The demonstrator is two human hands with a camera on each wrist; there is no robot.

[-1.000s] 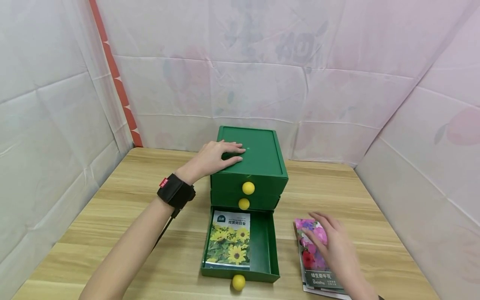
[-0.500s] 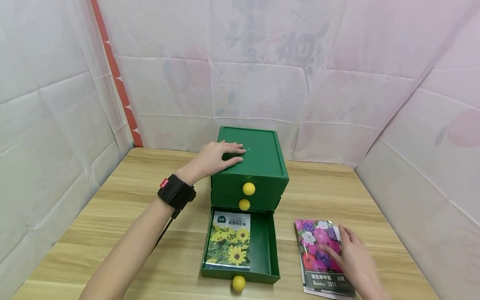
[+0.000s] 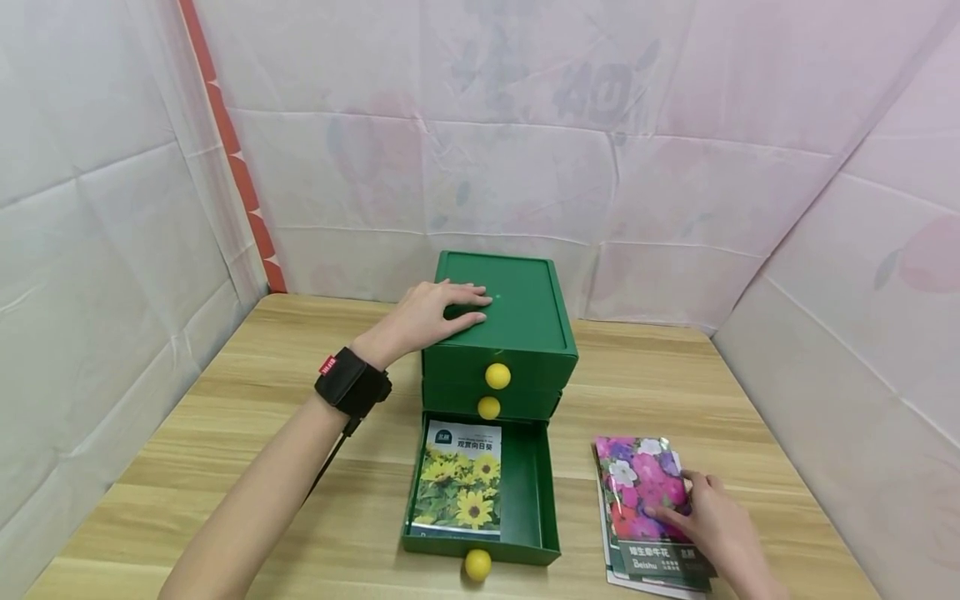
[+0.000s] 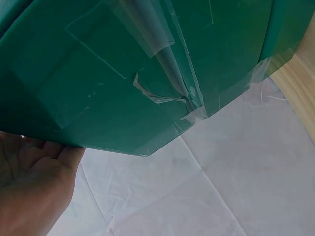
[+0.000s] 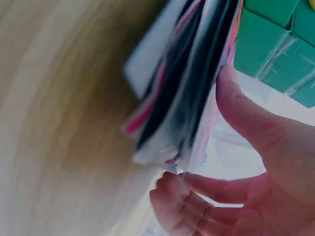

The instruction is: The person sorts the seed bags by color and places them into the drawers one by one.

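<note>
A green three-drawer box (image 3: 525,325) stands at the middle of the wooden table (image 3: 225,417). My left hand (image 3: 438,312) lies flat on its lid, fingers straight; the left wrist view shows the palm (image 4: 34,187) against the box's taped green side (image 4: 123,64). The bottom drawer (image 3: 534,492) is pulled out, and a sunflower seed packet (image 3: 459,492) lies in it. To the right lies a stack of flower seed packets (image 3: 637,492). My right hand (image 3: 701,512) grips its right edge, thumb on top. In the blurred right wrist view the stack (image 5: 182,98) sits between thumb and curled fingers (image 5: 187,206).
Yellow round knobs mark the top drawer (image 3: 497,376), the middle drawer (image 3: 488,407) and the open drawer's front (image 3: 477,564). White cloth walls (image 3: 112,208) close in the table on three sides. A black wrist strap (image 3: 351,382) is on my left arm.
My right hand slid from the top of the flower packet to its right edge and took hold there. The stack shifted slightly right. The left hand stayed on the lid.
</note>
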